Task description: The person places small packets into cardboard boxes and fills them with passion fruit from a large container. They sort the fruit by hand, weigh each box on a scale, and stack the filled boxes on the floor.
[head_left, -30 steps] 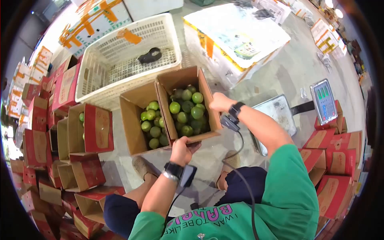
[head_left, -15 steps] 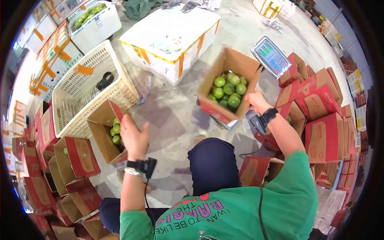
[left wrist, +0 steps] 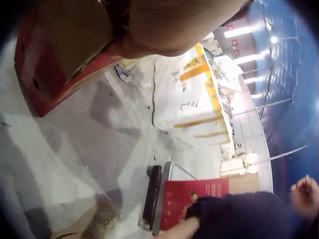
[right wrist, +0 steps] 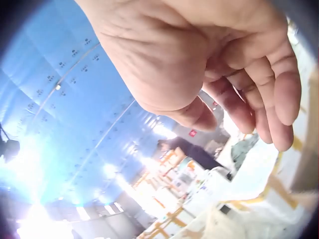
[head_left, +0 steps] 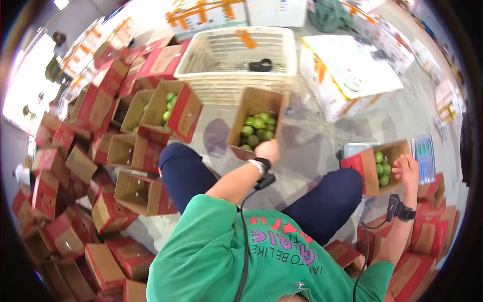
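In the head view, a cardboard box (head_left: pixel 235 132) of round green fruits (head_left: pixel 259 123) stands on the floor before the crate. My left hand (head_left: pixel 267 151) grips its near right edge; in the left wrist view the hand (left wrist: pixel 184 22) is against the red box (left wrist: pixel 55 74), fingertips hidden. At the right, a second box (head_left: pixel 363 168) of green fruits (head_left: pixel 383 168) rests on the scale, beside its display (head_left: pixel 423 158). My right hand (head_left: pixel 406 170) is over that box's right edge; in the right wrist view the hand (right wrist: pixel 199 59) has loosely bent fingers holding nothing.
A white plastic crate (head_left: pixel 236 83) with a black object (head_left: pixel 260 65) stands behind the left box. A white foam box (head_left: pixel 347 75) is at the back right. Red cardboard boxes crowd the left (head_left: pixel 103 211) and right (head_left: pixel 412 277).
The right-hand box has moved from beside the other box rightward onto the scale, and my right hand has let go. My left hand has taken hold of the other box. The head view has turned.
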### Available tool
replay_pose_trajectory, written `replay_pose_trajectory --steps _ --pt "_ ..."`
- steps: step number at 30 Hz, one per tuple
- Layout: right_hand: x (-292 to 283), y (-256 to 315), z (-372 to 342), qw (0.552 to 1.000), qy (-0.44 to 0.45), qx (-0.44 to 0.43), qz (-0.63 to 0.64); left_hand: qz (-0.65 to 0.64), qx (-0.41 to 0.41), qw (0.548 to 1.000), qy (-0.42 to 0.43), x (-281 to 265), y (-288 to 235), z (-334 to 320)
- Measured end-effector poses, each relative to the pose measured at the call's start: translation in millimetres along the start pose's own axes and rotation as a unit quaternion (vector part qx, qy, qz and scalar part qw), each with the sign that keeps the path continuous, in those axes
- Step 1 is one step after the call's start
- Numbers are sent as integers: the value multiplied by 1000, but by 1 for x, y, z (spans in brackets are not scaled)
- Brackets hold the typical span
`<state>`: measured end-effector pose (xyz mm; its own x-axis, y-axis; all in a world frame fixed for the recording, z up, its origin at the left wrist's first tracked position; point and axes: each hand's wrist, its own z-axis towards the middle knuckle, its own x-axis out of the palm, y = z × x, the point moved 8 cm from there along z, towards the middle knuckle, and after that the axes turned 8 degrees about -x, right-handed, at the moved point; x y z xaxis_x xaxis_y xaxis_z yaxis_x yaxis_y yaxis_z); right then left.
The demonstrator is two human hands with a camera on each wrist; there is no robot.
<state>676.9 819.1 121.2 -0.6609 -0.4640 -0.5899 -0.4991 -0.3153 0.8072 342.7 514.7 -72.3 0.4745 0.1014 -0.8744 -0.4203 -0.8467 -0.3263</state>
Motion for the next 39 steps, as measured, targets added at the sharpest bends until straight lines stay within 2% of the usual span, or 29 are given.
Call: replay_pose_trajectory --steps 1,2,4,5,6,7,8,9,10,12,14,15,16,18,19,20,21,22,24,26,29,32,34,36,38,39 --pt "23 34 10 998 29 -55 14 10 19 999 28 9 -6 -5" --pt "52 57 18 995 58 -74 20 -14 32 999 22 17 -8 -8" --pt "116 107 18 977 168 -125 35 -13 105 991 83 30 -14 -14" --pt "146 137 9 972 182 -142 39 -140 159 976 47 7 -14 -21" --pt "172 157 10 969 191 -152 38 -145 139 979 43 -24 0 -11" --pt "202 176 7 951 241 -192 23 -137 88 986 -32 -88 20 -15" --pt "228 192 0 929 291 -227 6 -170 61 980 -79 -121 55 2" --pt "242 205 -6 926 300 -229 -4 -208 9 958 -197 -140 117 28" --pt "257 221 -17 909 317 -270 -35 -148 -74 950 -266 -177 166 35" --pt "280 250 -37 875 350 -324 -82 -48 -265 930 -252 -207 274 54" --pt "297 243 -41 867 383 -316 -52 60 -271 903 -328 -208 346 63" --pt "307 229 -40 888 399 -225 24 88 -276 909 -299 -203 372 70" --pt "317 214 -36 898 400 -175 45 30 -294 932 -212 -203 387 70" --pt "337 192 -28 911 385 -131 63 -24 -297 946 -129 -183 410 84" --pt "346 182 -23 915 382 -118 58 -10 -319 938 -134 -181 416 90" --pt "353 173 -18 917 379 -114 41 7 -335 932 -135 -177 416 94" --pt "355 166 -14 922 370 -108 28 12 -314 942 -114 -180 402 92" --pt "357 178 -13 909 367 -193 -33 18 -284 954 -94 -181 383 91" --pt "356 201 -13 891 340 -293 -68 36 -236 968 -77 -162 356 96" --pt "352 198 -12 884 341 -313 -73 39 -185 979 -78 -135 320 90" --pt "339 181 -15 882 338 -318 -84 2 -105 993 -50 -95 231 53" --pt "317 178 -21 891 297 -338 -49 -28 -58 998 -2 -54 154 11" --pt "304 174 -22 907 285 -311 -5 -30 11 997 67 -33 121 -8" --pt "292 161 -21 919 257 -298 3 -273 82 949 136 -45 99 -28" --pt "282 156 -22 924 241 -295 21 -175 182 966 53 -103 82 -47" --pt "277 160 -21 922 229 -312 14 -125 162 979 25 -136 81 -59"
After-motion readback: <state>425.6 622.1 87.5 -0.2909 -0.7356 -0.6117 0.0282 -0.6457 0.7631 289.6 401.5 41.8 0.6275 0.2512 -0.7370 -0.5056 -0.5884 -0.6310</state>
